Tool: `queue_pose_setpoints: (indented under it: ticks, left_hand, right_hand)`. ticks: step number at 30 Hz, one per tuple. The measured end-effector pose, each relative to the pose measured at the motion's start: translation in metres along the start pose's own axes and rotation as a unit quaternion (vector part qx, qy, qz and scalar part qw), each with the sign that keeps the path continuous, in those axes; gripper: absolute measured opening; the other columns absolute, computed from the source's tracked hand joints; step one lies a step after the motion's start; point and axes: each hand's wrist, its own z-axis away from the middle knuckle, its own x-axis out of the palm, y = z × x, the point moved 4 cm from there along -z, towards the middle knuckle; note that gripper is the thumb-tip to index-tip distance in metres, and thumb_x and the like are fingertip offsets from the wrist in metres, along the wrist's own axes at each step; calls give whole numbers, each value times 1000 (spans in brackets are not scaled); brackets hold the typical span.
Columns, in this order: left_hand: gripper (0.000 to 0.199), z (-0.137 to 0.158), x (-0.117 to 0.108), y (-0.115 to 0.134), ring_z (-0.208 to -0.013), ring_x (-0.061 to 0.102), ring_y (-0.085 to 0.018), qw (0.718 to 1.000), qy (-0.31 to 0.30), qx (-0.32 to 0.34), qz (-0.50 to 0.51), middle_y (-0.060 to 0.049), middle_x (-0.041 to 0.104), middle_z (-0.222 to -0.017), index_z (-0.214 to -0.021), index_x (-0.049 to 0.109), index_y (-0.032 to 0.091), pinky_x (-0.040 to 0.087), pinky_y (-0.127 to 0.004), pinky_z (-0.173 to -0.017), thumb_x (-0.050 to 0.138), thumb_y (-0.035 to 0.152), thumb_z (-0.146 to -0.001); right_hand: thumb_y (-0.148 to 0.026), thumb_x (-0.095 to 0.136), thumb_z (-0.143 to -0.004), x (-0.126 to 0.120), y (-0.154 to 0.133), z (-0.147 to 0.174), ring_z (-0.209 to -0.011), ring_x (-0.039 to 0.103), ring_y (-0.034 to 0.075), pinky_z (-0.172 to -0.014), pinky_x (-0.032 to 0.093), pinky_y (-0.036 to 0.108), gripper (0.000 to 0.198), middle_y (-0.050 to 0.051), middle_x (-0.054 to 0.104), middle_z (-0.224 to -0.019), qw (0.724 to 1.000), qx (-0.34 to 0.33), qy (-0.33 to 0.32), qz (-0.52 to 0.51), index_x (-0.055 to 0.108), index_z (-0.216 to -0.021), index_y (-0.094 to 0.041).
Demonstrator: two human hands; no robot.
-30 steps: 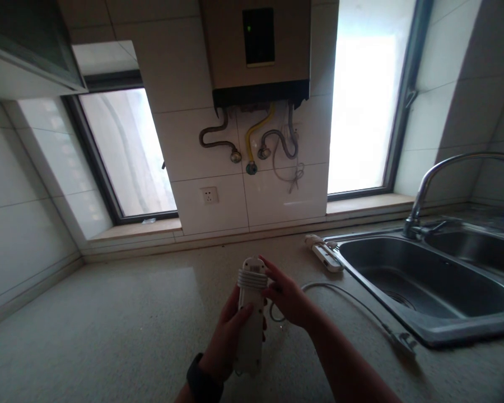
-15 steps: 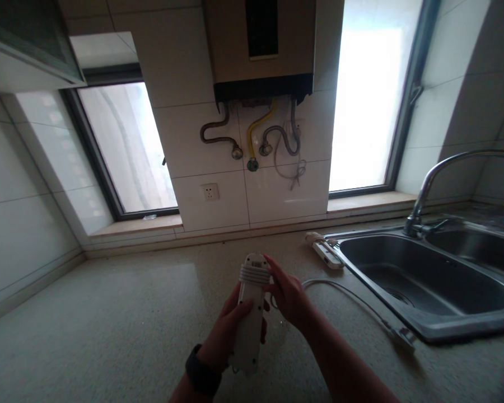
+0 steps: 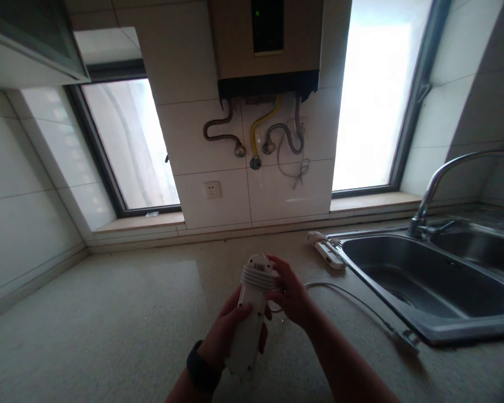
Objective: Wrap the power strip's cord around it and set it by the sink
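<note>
A white power strip (image 3: 247,336) is held above the counter, its underside with screws turned up. My left hand (image 3: 231,322) wraps round its middle, thumb on top and fingertips showing at the right edge. White cord (image 3: 258,278) is wound in several turns round the far end. My right hand (image 3: 292,294) is closed on the cord at the right edge of those turns; its fingertips are partly hidden. From there the loose cord (image 3: 344,288) runs right over the counter to its plug (image 3: 408,340), near the sink.
Another white power strip (image 3: 327,252), cord wound on one end, lies beside the steel sink (image 3: 403,322). A faucet (image 3: 424,196) rises behind the basin. On the tiled wall are a socket (image 3: 213,190) and a water heater (image 3: 269,50) with hoses. The speckled counter (image 3: 109,324) spreads left.
The held power strip has tilted slightly, its far end leaning more to the right. My right hand's fingers have curled closer at the wound cord. The view has shifted a little.
</note>
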Motion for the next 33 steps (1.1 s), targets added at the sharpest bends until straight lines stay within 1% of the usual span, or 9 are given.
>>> queue_pose_setpoints:
  ticks: [6,12,17,20,23,25,28,31,33]
  left_hand:
    - [31,0,7,-3,-64,66,-22,997,-36,10,70,-15,59,-101,-123,42,14,51,-29,-49,32,29,-98]
    - [37,1,20,-9,-65,66,-20,970,-117,-30,211,-13,61,-98,-118,52,11,54,-29,-52,36,38,-98]
    - [49,0,18,-16,-61,64,-16,958,-122,-98,241,-12,62,-93,-115,58,6,53,-26,-51,42,48,-95]
    - [59,-2,9,-15,-62,66,-21,979,-71,-113,154,-16,62,-93,-115,59,3,52,-28,-49,38,55,-96]
    - [56,-2,-2,-6,-77,68,-26,996,7,-88,-18,-19,62,-107,-136,47,12,54,-32,-57,38,52,-98]
    - [55,-2,-7,6,-104,65,-26,987,70,-29,-140,-18,54,-131,-149,32,23,56,-35,-79,44,43,-99]
    - [74,-2,-6,18,-136,44,-26,956,88,62,-273,-11,29,-156,-156,15,35,41,-40,-110,56,37,-95]
    - [94,-5,-1,16,-144,33,-27,935,71,70,-339,-10,20,-160,-157,-1,38,29,-45,-119,65,33,-90]
    - [93,-8,1,10,-144,34,-27,937,76,65,-336,-12,23,-159,-157,-2,35,27,-45,-120,64,31,-91]
  right_hand:
    - [-32,78,-82,9,-7,-5,-79,63,13,-72,53,29,84,12,49,-136,956,58,-99,-270,31,-151,-36]
    - [-26,80,-79,8,-11,1,-70,56,6,-54,41,16,98,14,45,-140,918,111,-168,-341,20,-156,-39]
    - [-31,81,-79,13,-16,1,-104,59,19,-83,48,29,92,11,55,-125,914,85,-148,-367,25,-153,-34]
    - [-34,77,-83,12,-13,-2,-100,60,17,-84,48,28,83,10,58,-116,931,64,-108,-343,29,-150,-28]
    - [-36,76,-84,7,-7,-3,-90,62,17,-73,49,25,83,10,60,-110,942,77,-95,-312,27,-150,-25]
    - [-34,78,-81,5,-3,-3,-79,61,14,-64,47,22,86,10,60,-110,956,101,-93,-259,26,-150,-26]
    - [-26,83,-74,7,2,-2,-60,51,5,-49,36,15,91,9,59,-118,978,135,-92,-131,31,-149,-30]
    - [-22,81,-74,14,4,-1,-52,42,1,-43,28,14,92,7,58,-123,980,155,-105,-74,30,-150,-34]
    - [-19,79,-75,18,5,0,-53,43,1,-44,30,14,95,7,56,-128,978,159,-109,-85,26,-152,-37]
